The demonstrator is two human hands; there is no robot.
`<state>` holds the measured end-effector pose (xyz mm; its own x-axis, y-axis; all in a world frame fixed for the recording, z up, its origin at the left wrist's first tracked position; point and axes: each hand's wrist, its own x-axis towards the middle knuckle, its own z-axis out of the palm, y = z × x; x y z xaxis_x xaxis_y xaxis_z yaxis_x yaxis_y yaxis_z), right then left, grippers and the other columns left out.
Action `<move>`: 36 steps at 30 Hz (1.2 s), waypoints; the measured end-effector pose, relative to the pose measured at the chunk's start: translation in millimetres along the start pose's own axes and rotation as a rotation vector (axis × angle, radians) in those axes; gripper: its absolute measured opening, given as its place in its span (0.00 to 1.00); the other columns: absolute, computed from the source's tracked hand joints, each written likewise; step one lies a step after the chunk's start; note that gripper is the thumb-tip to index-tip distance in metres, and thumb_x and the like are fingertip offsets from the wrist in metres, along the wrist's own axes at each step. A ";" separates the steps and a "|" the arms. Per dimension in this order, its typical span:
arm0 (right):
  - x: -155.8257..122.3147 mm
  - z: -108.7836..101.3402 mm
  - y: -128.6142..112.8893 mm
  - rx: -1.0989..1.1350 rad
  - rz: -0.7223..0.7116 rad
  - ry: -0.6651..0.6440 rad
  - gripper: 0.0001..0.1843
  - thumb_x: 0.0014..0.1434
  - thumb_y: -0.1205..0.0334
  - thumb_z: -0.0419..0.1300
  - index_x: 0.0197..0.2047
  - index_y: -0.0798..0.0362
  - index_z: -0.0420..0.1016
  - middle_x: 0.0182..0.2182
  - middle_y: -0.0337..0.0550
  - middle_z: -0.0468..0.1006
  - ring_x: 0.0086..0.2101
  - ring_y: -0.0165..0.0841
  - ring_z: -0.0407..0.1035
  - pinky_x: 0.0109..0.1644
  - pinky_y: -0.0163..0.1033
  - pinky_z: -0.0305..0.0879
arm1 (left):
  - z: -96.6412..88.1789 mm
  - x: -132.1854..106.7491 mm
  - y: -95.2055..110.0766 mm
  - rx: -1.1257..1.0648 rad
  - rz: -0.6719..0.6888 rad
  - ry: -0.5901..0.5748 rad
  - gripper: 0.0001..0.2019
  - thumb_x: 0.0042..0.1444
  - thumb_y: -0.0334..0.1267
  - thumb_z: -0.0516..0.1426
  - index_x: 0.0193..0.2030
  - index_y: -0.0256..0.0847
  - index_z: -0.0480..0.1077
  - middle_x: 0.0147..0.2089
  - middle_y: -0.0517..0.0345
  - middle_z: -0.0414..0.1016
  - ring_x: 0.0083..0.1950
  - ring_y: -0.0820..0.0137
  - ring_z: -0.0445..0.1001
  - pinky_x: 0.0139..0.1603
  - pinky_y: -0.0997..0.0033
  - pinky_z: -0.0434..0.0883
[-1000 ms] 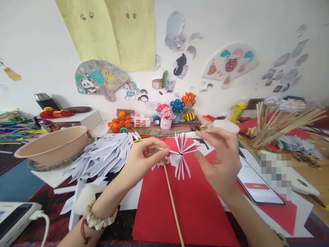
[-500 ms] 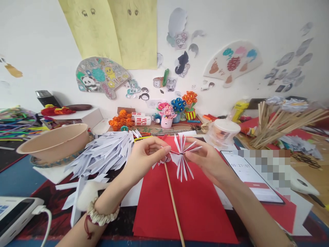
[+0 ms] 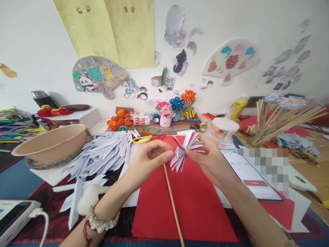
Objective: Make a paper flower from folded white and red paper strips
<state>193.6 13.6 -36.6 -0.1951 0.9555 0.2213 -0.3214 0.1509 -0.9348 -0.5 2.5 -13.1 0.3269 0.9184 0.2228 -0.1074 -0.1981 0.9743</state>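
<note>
1. The pleated paper rosette (image 3: 185,148), made of narrow, stiff white and red folds with pointed ends, is raised over the red sheets, between the two hands.
2. The right hand (image 3: 207,153) has its thumb and fingers closed on the rosette near its middle, the thumb in front.
3. The left hand (image 3: 157,152) is just beside the rosette, fingers curled and thumb nearly meeting the forefinger; I cannot tell what, if anything, is pinched there.
4. One smooth, round wooden stick (image 3: 171,200) runs from below the left hand to the lower edge of view, its upper end hidden.
5. Beneath lie the flat, matte red sheets (image 3: 203,216), stacked; their number cannot be told.
6. A gathered cream fabric scrunchie (image 3: 101,221) circles the left wrist.
7. To the left: one heap of creased white paper strips (image 3: 101,154), too many to count, and one wide, smooth beige basin (image 3: 51,142).
8. One yellow looped handle (image 3: 142,139) shows beside the heap.
9. Behind stand three small flower pots: pink (image 3: 165,120), blue (image 3: 175,116) and striped (image 3: 189,113), with fuzzy-looking blooms.
10. To the right: one flat, glossy phone (image 3: 248,173).
</note>
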 end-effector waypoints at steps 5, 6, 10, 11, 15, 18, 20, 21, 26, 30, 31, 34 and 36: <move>-1.1 3.0 0.2 0.045 -0.032 -0.001 0.23 0.48 0.59 0.75 0.46 0.50 0.74 0.38 0.42 0.83 0.36 0.35 0.77 0.43 0.40 0.73 | 9.9 -4.7 -9.5 -0.122 0.001 -0.016 0.09 0.53 0.42 0.66 0.39 0.41 0.78 0.32 0.61 0.73 0.34 0.76 0.67 0.36 0.77 0.64; -1.5 3.5 0.4 0.057 -0.031 -0.010 0.22 0.48 0.59 0.75 0.45 0.50 0.74 0.37 0.41 0.83 0.36 0.35 0.77 0.43 0.40 0.73 | 10.9 -5.0 -12.2 -0.144 -0.003 -0.006 0.09 0.53 0.42 0.67 0.39 0.42 0.79 0.32 0.61 0.73 0.34 0.76 0.67 0.36 0.77 0.64; -3.3 4.9 1.5 0.104 -0.022 -0.055 0.19 0.50 0.60 0.74 0.44 0.51 0.75 0.36 0.40 0.83 0.36 0.33 0.77 0.42 0.38 0.74 | 11.4 -5.0 -19.2 -0.202 -0.028 0.013 0.09 0.51 0.43 0.68 0.37 0.44 0.80 0.35 0.60 0.75 0.37 0.74 0.69 0.40 0.76 0.65; -3.7 5.2 1.7 0.117 -0.018 -0.066 0.19 0.50 0.60 0.74 0.44 0.51 0.75 0.36 0.40 0.83 0.36 0.33 0.77 0.42 0.38 0.74 | 11.3 -4.9 -19.5 -0.213 -0.037 0.017 0.10 0.50 0.43 0.68 0.37 0.44 0.80 0.36 0.59 0.75 0.38 0.73 0.69 0.42 0.75 0.65; -4.1 6.4 2.3 0.176 0.019 -0.120 0.16 0.52 0.61 0.73 0.43 0.51 0.77 0.35 0.40 0.82 0.35 0.31 0.77 0.41 0.36 0.75 | 12.4 -4.8 -18.1 -0.222 -0.034 0.018 0.11 0.49 0.44 0.69 0.37 0.43 0.82 0.37 0.57 0.76 0.40 0.71 0.70 0.44 0.72 0.66; -3.4 6.8 3.1 0.211 0.055 -0.144 0.14 0.53 0.61 0.72 0.42 0.50 0.78 0.34 0.38 0.81 0.33 0.29 0.76 0.39 0.33 0.73 | 13.2 -4.6 -18.2 -0.208 -0.001 -0.001 0.09 0.50 0.45 0.68 0.37 0.45 0.82 0.37 0.58 0.76 0.40 0.71 0.70 0.44 0.72 0.66; -2.7 6.6 3.2 0.237 0.076 -0.143 0.12 0.52 0.61 0.73 0.40 0.50 0.78 0.33 0.37 0.81 0.32 0.28 0.75 0.38 0.32 0.72 | 12.8 -4.4 -18.6 -0.191 0.005 -0.008 0.09 0.52 0.45 0.67 0.38 0.46 0.82 0.38 0.58 0.77 0.42 0.70 0.71 0.45 0.72 0.66; -2.5 6.5 2.8 0.254 0.087 -0.149 0.12 0.52 0.61 0.73 0.40 0.49 0.78 0.32 0.37 0.81 0.31 0.28 0.75 0.38 0.33 0.72 | 12.3 -4.4 -18.5 -0.169 0.009 -0.015 0.08 0.54 0.45 0.66 0.39 0.47 0.82 0.39 0.58 0.77 0.42 0.69 0.71 0.46 0.71 0.66; -3.7 7.0 -3.4 0.440 0.201 -0.201 0.13 0.49 0.58 0.74 0.38 0.48 0.80 0.30 0.35 0.79 0.29 0.27 0.73 0.37 0.30 0.70 | 11.1 -6.4 -10.2 0.140 0.145 -0.067 0.09 0.62 0.42 0.59 0.44 0.49 0.81 0.40 0.57 0.78 0.42 0.69 0.71 0.45 0.69 0.66; -7.7 9.0 -3.1 0.568 0.326 -0.254 0.14 0.48 0.58 0.74 0.38 0.50 0.80 0.31 0.38 0.79 0.30 0.26 0.72 0.34 0.27 0.69 | 13.2 -8.6 1.7 0.422 0.430 0.118 0.06 0.61 0.34 0.60 0.43 0.47 0.77 0.36 0.60 0.76 0.37 0.71 0.70 0.38 0.70 0.66; -8.5 9.4 -1.2 0.582 0.345 -0.279 0.15 0.47 0.58 0.74 0.39 0.51 0.80 0.31 0.40 0.79 0.29 0.26 0.72 0.34 0.27 0.69 | 13.3 -8.7 4.5 0.486 0.516 0.192 0.06 0.60 0.33 0.61 0.43 0.46 0.76 0.36 0.60 0.76 0.36 0.71 0.69 0.37 0.71 0.65; -10.3 10.7 6.5 0.603 0.376 -0.363 0.14 0.46 0.62 0.74 0.37 0.52 0.79 0.30 0.40 0.79 0.26 0.24 0.70 0.31 0.26 0.68 | 11.8 -7.5 11.3 0.613 0.625 0.263 0.14 0.56 0.34 0.65 0.49 0.45 0.72 0.46 0.56 0.74 0.42 0.69 0.69 0.41 0.69 0.66; -11.1 11.7 10.7 0.605 0.387 -0.400 0.11 0.48 0.62 0.73 0.36 0.52 0.80 0.28 0.38 0.78 0.24 0.23 0.68 0.29 0.25 0.67 | 10.3 -6.3 13.4 0.580 0.530 0.138 0.11 0.59 0.36 0.62 0.49 0.44 0.73 0.49 0.54 0.75 0.46 0.66 0.70 0.44 0.68 0.66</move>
<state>181.5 1.6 -45.8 -0.6732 0.7323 0.1029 -0.5855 -0.4428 -0.6791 5.7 -9.5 -1.1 0.2463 0.6784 0.6922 0.3024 -0.7323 0.6101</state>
